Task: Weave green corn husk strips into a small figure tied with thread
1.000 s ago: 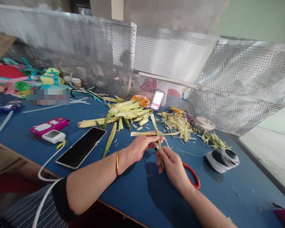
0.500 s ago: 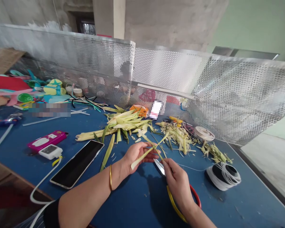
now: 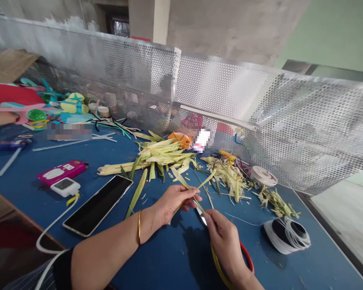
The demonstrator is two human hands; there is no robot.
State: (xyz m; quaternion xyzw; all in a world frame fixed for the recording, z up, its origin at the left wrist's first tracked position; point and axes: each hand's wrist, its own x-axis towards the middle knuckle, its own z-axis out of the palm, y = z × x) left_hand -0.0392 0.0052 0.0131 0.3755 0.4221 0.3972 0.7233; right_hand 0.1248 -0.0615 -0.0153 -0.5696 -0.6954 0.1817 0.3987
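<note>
Near the table's middle, my left hand (image 3: pixel 173 203) pinches pale green corn husk strips (image 3: pixel 208 178) where they cross. The fingers are closed over the crossing, and part of it is hidden. To the right, my right hand (image 3: pixel 226 235) is closed around a pair of scissors (image 3: pixel 248 257) with red and yellow handles. Its blades point away from me, and its thumb and forefinger also grip the near end of one strip. Beyond both hands lies a heap of corn husks (image 3: pixel 160 153), with a shredded husk pile (image 3: pixel 225 173) to its right.
A spool of white thread (image 3: pixel 286 235) stands right of my right hand. On the left lie a black-screened phone (image 3: pixel 98 205) and a magenta device (image 3: pixel 62 171) with a white cable. A perforated metal screen (image 3: pixel 218 84) bounds the blue table (image 3: pixel 157 257). Another person's hand (image 3: pixel 1 119) shows far left.
My left hand has gone from loosely open fingers to a pinch over the crossed husk strips. My right hand still holds the scissors and has shifted slightly. The view has tilted a little.
</note>
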